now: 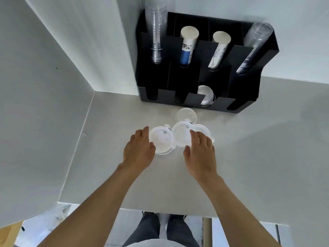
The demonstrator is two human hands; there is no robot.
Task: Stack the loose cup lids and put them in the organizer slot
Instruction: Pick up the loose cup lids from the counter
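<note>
Several loose translucent cup lids lie on the white table in front of the black organizer point(178, 82). The left lid point(161, 140) touches the fingertips of my left hand point(139, 150), whose thumb rests at its near edge. The middle lid point(181, 133) lies between my hands, and a third lid point(203, 131) is partly hidden under the fingers of my right hand point(200, 154). A clear dome lid point(186, 115) sits behind them. Both hands have fingers spread and lift nothing. One lower organizer slot holds a stack of lids point(206, 96).
The organizer's upper slots hold two stacks of clear cups point(156, 32) and two stacks of paper cups point(187, 45). White walls point(44, 86) close in the table at the left and back. The table's near edge point(160, 210) lies above my legs.
</note>
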